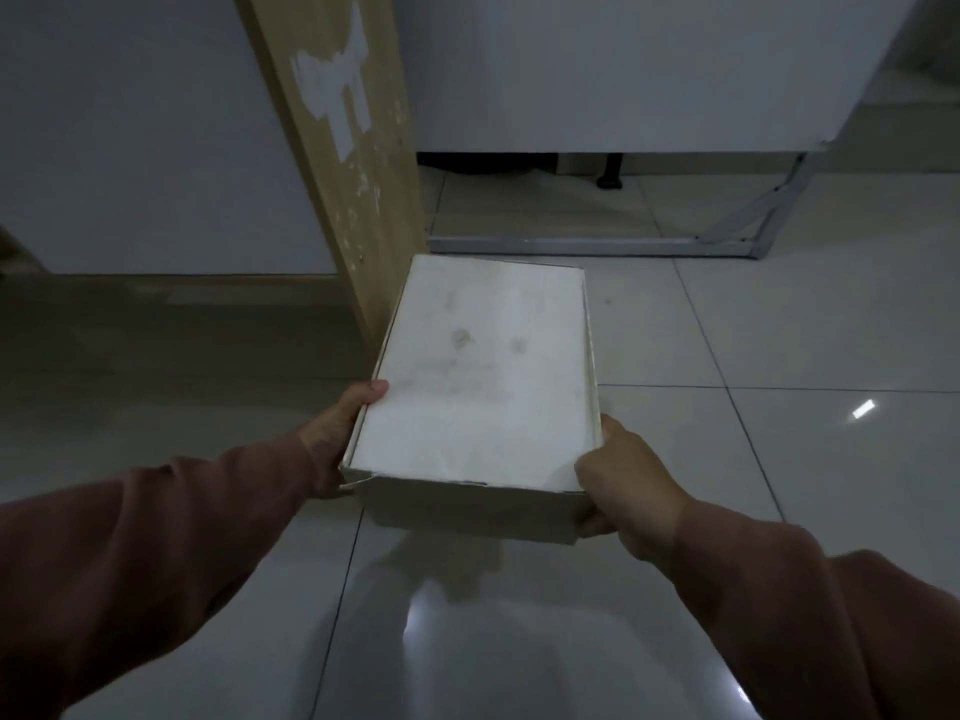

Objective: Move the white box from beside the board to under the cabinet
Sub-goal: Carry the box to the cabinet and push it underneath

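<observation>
Gripping the white box (480,376) at its near end, I have both arms stretched forward and down in brown sleeves (156,553), wrists low over the pale tiled floor (779,356). My left hand (340,441) clasps the near left corner — thumb lying along the lid's left edge, the other fingers hidden behind the side wall. My right hand (626,491) wraps the near right corner, thumb up on the lid's rim and fingers curled under the base. Both hands are closed firmly on the box.

The box runs lengthwise away from me, its long axis pointing ahead toward the white cabinet (623,70), with the short near side facing me between my two hands. Its lid faces up, scuffed and faintly stained. Whether it is lifted or resting on the tiles I cannot tell.

Beyond my left fingertips, the far left corner of the box sits just beside the leaning wooden board (343,148). Past the far end, well apart from my fingers, a dark gap shows beneath the cabinet — a grey metal rail (571,246) lies on the floor before it.
</observation>
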Tool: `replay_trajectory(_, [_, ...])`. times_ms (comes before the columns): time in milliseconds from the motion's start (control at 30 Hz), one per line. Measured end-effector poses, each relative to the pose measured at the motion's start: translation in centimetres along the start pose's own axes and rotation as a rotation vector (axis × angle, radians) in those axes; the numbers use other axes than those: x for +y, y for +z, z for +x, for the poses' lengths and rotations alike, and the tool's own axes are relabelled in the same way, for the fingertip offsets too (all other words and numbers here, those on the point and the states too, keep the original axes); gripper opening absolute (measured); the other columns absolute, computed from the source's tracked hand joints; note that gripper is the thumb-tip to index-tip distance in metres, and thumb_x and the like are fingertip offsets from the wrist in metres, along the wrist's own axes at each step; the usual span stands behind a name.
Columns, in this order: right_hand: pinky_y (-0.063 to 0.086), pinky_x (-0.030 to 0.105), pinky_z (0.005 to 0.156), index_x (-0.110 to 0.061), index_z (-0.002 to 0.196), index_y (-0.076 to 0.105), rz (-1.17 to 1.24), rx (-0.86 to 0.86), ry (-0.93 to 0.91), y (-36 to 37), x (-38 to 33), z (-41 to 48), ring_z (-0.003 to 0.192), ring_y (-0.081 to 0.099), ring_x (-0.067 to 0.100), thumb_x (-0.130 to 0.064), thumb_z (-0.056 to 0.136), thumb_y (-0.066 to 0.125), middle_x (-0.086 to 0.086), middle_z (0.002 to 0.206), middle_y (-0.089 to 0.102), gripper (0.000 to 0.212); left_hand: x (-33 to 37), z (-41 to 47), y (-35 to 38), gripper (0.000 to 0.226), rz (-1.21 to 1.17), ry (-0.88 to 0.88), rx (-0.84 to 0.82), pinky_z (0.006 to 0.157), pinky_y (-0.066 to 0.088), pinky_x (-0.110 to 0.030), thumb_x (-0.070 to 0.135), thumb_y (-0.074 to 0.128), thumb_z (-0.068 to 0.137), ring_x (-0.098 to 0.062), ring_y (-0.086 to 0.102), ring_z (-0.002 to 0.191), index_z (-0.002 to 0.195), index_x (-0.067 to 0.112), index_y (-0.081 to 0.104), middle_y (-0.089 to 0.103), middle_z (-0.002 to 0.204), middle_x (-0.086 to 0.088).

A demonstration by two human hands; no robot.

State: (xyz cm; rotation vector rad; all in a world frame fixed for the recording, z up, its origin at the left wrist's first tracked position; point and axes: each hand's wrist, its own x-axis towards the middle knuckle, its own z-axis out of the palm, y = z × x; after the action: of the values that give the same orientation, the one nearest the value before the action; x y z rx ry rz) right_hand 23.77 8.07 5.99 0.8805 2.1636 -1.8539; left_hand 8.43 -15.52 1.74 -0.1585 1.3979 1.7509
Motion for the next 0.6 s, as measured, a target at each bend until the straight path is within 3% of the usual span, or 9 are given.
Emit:
replay_trajectory(67, [0.06,0.055,0.073,-0.04,0.107,0.042,-0.001,-0.001,-0.01,0.0,-0.2,-1.4,0.085,0.058,0.025,-0.007,0.087,0.034,-0.008,0.098,0.057,0.039,0.0,-1.2,0.0,0.072,0.02,-0.019,-0.043,0.065,0.062,-0.041,0.045,0.092,0.027,-0.029,0.074,0.077,0.088,0.009,0.078,0.077,0.092,-0.016])
replay_trajectory(167, [0.059,0.054,0.076,-0.041,0.108,0.043,0.013,-0.025,-0.009,0.4,0.0,-3.4,0.091,0.058,0.027,-0.006,0.086,0.035,-0.006,0.104,0.059,0.043,-0.4,-2.6,-0.5,0.088,0.028,-0.07,-0.087,0.084,0.055,-0.046,0.043,0.094,0.021,-0.033,0.072,0.086,0.099,0.009,0.075,0.074,0.102,-0.019])
replay_trajectory(300, [0.062,0.048,0.069,-0.043,0.105,0.049,0.018,-0.02,0.019,1.4,0.8,-5.5,0.089,0.06,0.023,-0.001,0.082,0.035,-0.009,0.102,0.061,0.05,-1.3,-4.5,-1.7,0.08,-0.016,-0.121,-0.176,0.078,0.06,-0.047,0.038,0.095,0.028,-0.035,0.072,0.092,0.1,0.007,0.076,0.072,0.108,-0.02])
replay_trajectory(600, [0.058,0.056,0.07,-0.045,0.115,0.047,-0.051,-0.097,0.027,3.8,0.7,-7.9,0.09,0.062,0.031,0.005,0.076,0.034,-0.005,0.102,0.063,0.064,-2.0,-7.5,-5.0,0.077,0.006,-0.101,-0.19,0.078,0.059,-0.045,0.041,0.093,0.034,-0.034,0.07,0.099,0.102,0.011,0.075,0.072,0.111,-0.018])
